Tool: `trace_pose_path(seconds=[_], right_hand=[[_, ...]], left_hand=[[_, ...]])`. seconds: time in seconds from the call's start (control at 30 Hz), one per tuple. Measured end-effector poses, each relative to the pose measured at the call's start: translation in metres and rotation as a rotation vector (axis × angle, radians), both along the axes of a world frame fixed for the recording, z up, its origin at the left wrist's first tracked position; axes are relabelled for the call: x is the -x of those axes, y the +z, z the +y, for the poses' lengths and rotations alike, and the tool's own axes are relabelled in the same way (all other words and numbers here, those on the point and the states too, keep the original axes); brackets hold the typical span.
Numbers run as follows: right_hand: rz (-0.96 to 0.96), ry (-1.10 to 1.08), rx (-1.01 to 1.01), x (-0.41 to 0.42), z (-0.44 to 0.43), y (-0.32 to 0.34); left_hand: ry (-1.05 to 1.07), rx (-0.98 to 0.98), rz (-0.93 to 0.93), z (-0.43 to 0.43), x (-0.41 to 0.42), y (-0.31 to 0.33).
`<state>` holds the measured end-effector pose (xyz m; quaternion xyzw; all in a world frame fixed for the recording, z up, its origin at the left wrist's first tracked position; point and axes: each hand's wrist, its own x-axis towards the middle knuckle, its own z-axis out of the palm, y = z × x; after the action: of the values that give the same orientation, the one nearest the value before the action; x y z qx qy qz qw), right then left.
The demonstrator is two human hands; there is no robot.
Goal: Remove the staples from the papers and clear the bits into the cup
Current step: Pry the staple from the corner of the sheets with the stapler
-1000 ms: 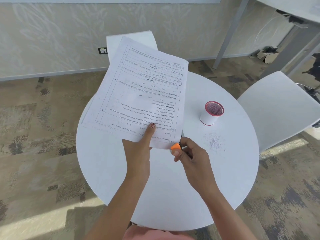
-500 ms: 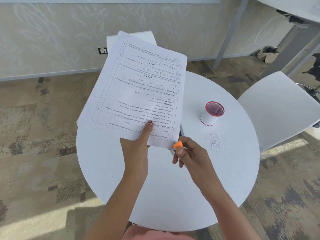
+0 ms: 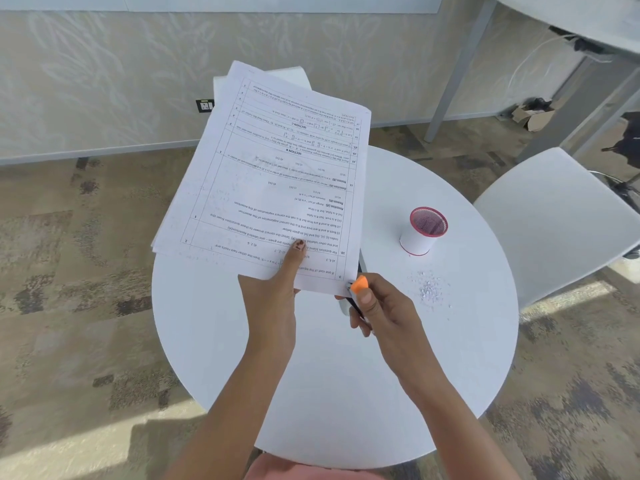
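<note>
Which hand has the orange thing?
The right hand: it pinches the orange staple remover at the near corner of the papers. The left hand only holds those papers, thumb on top.

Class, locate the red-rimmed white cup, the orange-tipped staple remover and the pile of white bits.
red-rimmed white cup (image 3: 417,242): head view, side wall.
orange-tipped staple remover (image 3: 359,284): head view, orange tip.
pile of white bits (image 3: 428,289): head view, heap's middle.
</note>
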<state>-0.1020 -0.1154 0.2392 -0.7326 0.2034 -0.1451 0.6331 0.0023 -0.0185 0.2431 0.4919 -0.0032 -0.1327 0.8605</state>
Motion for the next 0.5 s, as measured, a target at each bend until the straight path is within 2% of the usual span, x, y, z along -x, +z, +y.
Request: trace_pose_path(seconds=[0.5], right_hand=[[-0.045, -0.156, 0.047, -0.0091, 0.0080, 0.0040]], left_hand=[[0.093, 0.008, 0.009, -0.0083, 0.0083, 0.0060]])
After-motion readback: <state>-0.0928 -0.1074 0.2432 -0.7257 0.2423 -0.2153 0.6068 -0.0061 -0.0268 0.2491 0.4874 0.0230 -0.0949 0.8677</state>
